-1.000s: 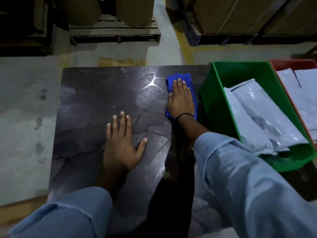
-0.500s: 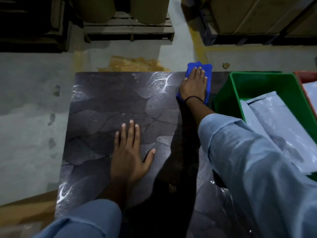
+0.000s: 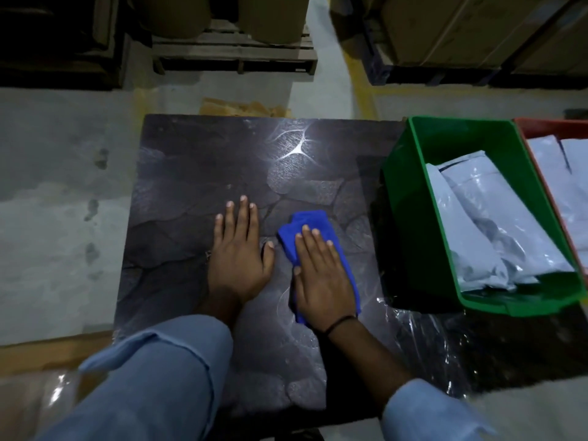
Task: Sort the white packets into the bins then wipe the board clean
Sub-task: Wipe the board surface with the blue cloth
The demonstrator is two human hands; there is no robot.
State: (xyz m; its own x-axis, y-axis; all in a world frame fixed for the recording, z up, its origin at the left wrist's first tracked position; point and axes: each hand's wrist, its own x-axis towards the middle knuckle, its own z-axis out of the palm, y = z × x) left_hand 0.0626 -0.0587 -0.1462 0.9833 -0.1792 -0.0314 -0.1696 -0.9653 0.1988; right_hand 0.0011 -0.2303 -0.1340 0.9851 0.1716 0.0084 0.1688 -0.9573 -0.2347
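Both hands are down on the dark, stone-patterned board (image 3: 197,173) that covers the worktop. The left hand (image 3: 237,259) lies flat and released, fingers spread and pointing to the far side, palm pressed on the board near its middle and gripping nothing. Just to its right, the right hand (image 3: 321,278) presses flat on a folded blue microfibre cloth (image 3: 307,221), fingers straight and together on top of it rather than curled round it; the cloth's far end and right edge show beyond the fingers, and a thin dark band circles that wrist. The left thumb tip sits just beside the cloth's left edge. Pale blue sleeves (image 3: 165,374) cover both forearms at the near side. A bright glare of light gleams on the far part of the board. To the right of the board stands a green plastic bin (image 3: 410,198), its left wall just beside the board's right edge, with several white plastic packets (image 3: 486,224) heaped inside it. Touching it further right is a red plastic bin (image 3: 541,128), only partly in view, with more white packets in it. Crinkled clear plastic film (image 3: 423,332) lies on the near right of the worktop, in front of the green bin. Beyond, on the grey concrete floor, a wooden pallet (image 3: 235,55) carries brown rolls.
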